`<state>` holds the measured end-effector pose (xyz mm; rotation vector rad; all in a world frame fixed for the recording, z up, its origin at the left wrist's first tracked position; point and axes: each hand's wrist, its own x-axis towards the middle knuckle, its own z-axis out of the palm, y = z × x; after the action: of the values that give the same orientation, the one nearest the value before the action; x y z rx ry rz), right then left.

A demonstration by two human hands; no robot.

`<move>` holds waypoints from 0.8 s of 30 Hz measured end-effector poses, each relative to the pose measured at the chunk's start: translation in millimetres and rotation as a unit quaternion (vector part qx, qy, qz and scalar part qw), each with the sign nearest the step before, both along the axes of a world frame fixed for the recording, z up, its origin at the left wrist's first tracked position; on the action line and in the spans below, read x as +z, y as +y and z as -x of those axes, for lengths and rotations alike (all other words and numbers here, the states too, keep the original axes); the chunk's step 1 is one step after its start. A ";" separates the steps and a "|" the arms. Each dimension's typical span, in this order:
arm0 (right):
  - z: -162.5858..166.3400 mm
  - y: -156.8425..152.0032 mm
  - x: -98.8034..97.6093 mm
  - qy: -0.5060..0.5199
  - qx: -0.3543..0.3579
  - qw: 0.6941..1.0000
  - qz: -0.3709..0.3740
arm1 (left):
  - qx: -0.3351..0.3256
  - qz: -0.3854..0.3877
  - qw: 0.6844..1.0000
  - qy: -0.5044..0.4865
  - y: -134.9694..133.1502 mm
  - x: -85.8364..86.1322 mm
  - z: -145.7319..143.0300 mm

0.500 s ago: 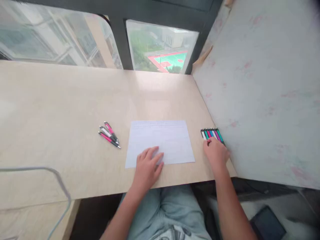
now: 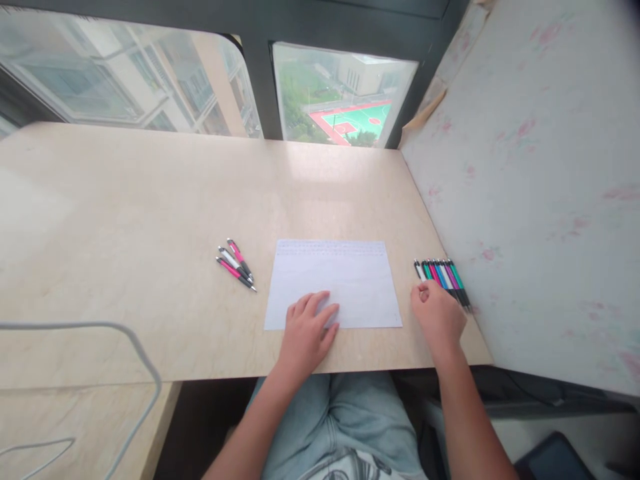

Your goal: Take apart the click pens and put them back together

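Observation:
My left hand (image 2: 309, 333) lies with its fingers spread on the lower part of a white sheet of paper (image 2: 350, 287), which has lines of small writing along its top. At the right, my right hand (image 2: 439, 317) has its fingers curled together at the lower end of a white pen (image 2: 420, 271), the leftmost of a row. Its tip is hidden by the fingers. Several coloured pens (image 2: 453, 279), green, pink, blue, white and purple with dark grips, lie side by side beyond that hand, partly covered by it.
Three pens (image 2: 236, 265), two pink and one white, lie loosely left of the paper. A grey cable (image 2: 125, 328) crosses the desk (image 2: 165, 200) at lower left. A flower-patterned wall (image 2: 540, 200) bounds the right side; windows (image 2: 345, 93) stand behind.
The view has shifted, so the desk things sit slightly farther right. My right hand has drawn back a little from the row, showing more of the pens. My left hand stays on the paper.

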<state>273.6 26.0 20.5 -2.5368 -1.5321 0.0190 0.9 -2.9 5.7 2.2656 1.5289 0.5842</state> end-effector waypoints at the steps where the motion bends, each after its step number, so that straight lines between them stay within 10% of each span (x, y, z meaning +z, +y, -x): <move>1: 6.5 -2.6 -2.4 0.017 0.030 0.999 -0.018 | 0.000 0.003 1.000 -0.001 -0.5 1.0 -0.5; 9: 47.5 -12.9 -29.5 0.171 0.174 0.956 -0.162 | 0.002 -0.004 0.997 -0.072 3.5 9.3 3.9; 17: 40.7 -19.1 -36.2 0.239 0.134 0.931 -0.241 | 0.352 -0.072 0.933 0.008 40.7 20.2 105.6; 24: 39.2 -18.6 -36.5 0.288 0.093 0.918 -0.255 | 0.352 0.037 0.929 0.111 56.7 24.6 134.1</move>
<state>234.4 7.4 -16.0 -1.7591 -1.3066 0.3179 -133.1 53.8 30.4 1.7213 2.4505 0.4355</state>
